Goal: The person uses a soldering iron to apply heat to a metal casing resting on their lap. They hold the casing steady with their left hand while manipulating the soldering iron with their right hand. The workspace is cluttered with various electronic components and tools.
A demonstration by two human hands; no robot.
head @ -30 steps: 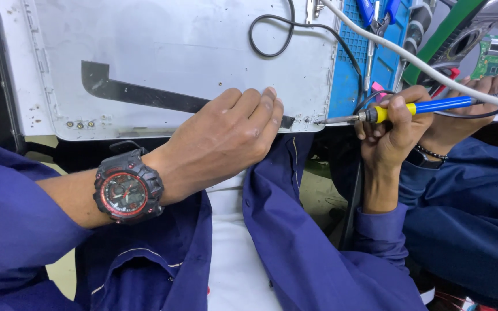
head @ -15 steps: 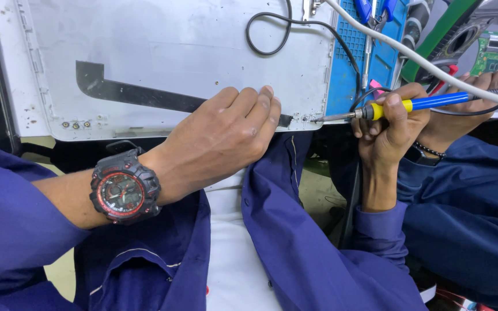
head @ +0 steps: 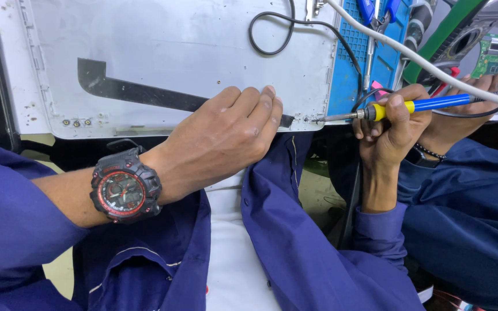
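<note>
Head view: left hand (head: 226, 135) pressed flat, fingers together, on grey laptop cover (head: 174, 52) near edge; right hand (head: 390, 129) pinching soldering iron (head: 387, 109), tip at cover's corner.

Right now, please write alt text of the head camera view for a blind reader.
The right hand holds a blue and yellow soldering iron, tip at the lower right corner of a flat grey metal panel. The left hand, wearing a black and red wristwatch, presses the panel's edge.

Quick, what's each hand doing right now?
Left hand: open, pressing flat on the grey panel.
Right hand: closed around the soldering iron.
</note>
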